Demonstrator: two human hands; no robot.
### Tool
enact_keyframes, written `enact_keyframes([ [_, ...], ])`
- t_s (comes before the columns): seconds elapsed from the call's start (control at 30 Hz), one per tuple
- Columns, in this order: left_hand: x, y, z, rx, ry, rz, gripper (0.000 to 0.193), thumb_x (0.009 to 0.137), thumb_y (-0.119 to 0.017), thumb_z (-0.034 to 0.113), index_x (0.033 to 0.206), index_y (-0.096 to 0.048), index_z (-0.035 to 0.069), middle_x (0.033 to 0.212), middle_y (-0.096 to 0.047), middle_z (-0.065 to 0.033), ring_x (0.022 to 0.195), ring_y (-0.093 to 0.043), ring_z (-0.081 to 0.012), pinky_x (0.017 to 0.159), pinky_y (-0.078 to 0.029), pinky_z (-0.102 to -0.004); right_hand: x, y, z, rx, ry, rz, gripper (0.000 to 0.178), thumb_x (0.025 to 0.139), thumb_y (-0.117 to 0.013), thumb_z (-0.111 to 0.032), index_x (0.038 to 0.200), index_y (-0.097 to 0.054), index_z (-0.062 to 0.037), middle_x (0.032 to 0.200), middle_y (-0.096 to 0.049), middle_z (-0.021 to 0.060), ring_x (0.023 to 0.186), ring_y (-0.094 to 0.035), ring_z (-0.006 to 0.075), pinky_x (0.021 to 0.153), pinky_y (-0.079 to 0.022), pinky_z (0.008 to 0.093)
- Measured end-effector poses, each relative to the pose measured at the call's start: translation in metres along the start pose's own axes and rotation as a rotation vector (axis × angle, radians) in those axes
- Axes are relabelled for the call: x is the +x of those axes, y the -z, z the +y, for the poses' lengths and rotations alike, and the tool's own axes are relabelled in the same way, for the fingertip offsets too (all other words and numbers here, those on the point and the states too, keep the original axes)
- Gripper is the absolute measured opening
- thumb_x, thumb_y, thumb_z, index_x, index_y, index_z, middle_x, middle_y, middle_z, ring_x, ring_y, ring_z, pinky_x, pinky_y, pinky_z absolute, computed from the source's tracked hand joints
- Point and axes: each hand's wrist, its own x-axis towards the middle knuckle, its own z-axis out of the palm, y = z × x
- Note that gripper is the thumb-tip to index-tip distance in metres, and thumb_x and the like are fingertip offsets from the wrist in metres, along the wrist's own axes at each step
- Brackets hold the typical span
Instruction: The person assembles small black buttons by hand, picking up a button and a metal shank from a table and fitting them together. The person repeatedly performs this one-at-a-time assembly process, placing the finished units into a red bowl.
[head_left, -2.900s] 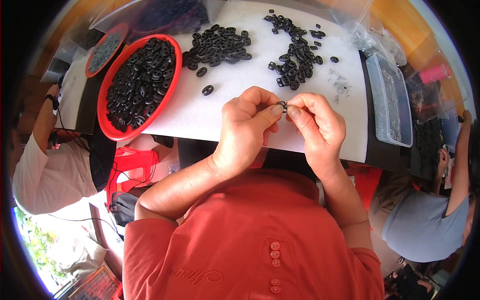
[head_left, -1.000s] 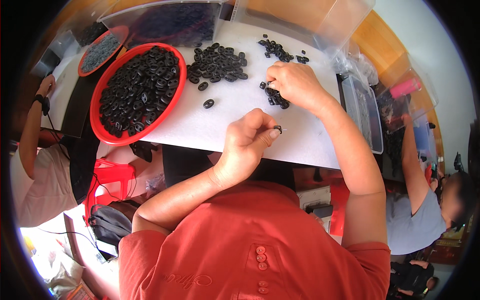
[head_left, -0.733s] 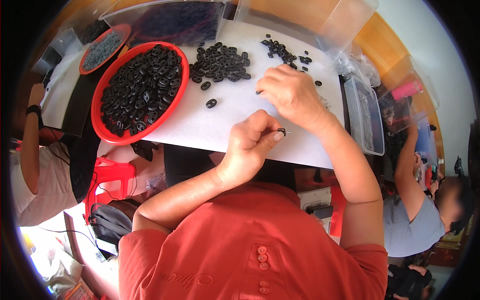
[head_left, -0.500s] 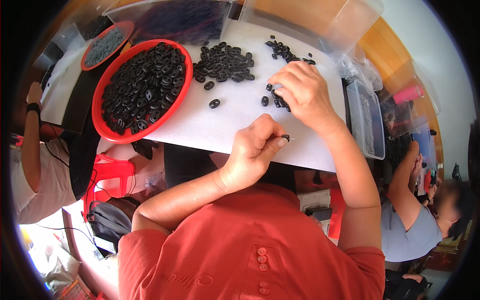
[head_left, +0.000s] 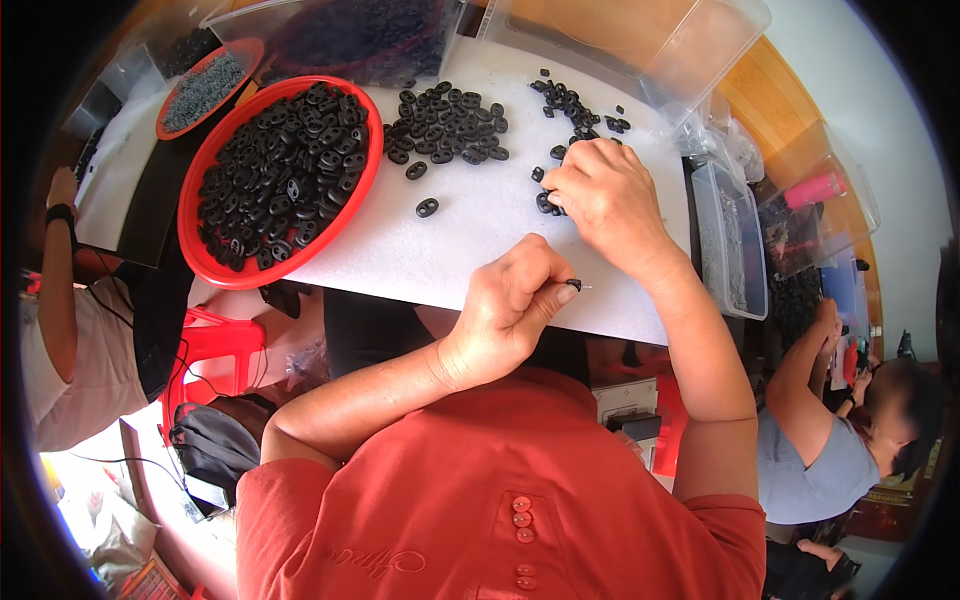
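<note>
My left hand (head_left: 513,300) is closed in a pinch near the table's front edge. Between its thumb and forefinger is a small black plastic piece (head_left: 573,284) with a thin, light metal bit poking out to the right. My right hand (head_left: 607,197) reaches down to a scatter of small black pieces (head_left: 546,203), fingertips pinched together among them. Whatever it grips is hidden by the fingers. Farther back lie more small black pieces (head_left: 563,100). To the left is a pile of black oval pieces with two holes (head_left: 447,125), and one of these ovals (head_left: 427,207) lies apart.
A red basin (head_left: 190,255) full of black two-hole ovals stands at the left. Behind it are a smaller red bowl (head_left: 163,132) of grey bits and clear bins (head_left: 640,40). A clear box (head_left: 735,240) flanks the right edge. People sit at both sides.
My right hand has lowered a little onto the small black pieces, and a grey glint at its fingertips no longer shows. My left hand holds its pinch almost unmoved.
</note>
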Motion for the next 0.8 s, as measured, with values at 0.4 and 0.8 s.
enact_keyframes([
  [0.4, -0.001, 0.001, 0.0, 0.02, -0.025, -0.006, 0.011, 0.089, -0.064, -0.008, 0.094, -0.059, 0.0, 0.086, -0.055, -0.0072, 0.07, -0.052, -0.017, 0.063, -0.044, -0.0283, 0.004, -0.004, -0.007, 0.182, 0.058, 0.032, 0.011, 0.075, -0.074, -0.01, 0.085, -0.072, -0.0134, 0.09, -0.061, -0.0004, 0.096, -0.056, 0.0216, 0.082, -0.041, 0.0367],
  [0.8, -0.001, 0.001, 0.0, 0.027, -0.053, -0.005, 0.011, 0.09, -0.065, -0.007, 0.096, -0.059, 0.001, 0.086, -0.055, -0.0074, 0.071, -0.053, -0.0169, 0.063, -0.044, -0.0281, 0.017, -0.005, -0.007, 0.292, 0.154, -0.023, 0.017, 0.071, -0.073, -0.003, 0.085, -0.066, -0.0113, 0.086, -0.062, 0.0003, 0.098, -0.059, 0.0214, 0.081, -0.041, 0.0359],
])
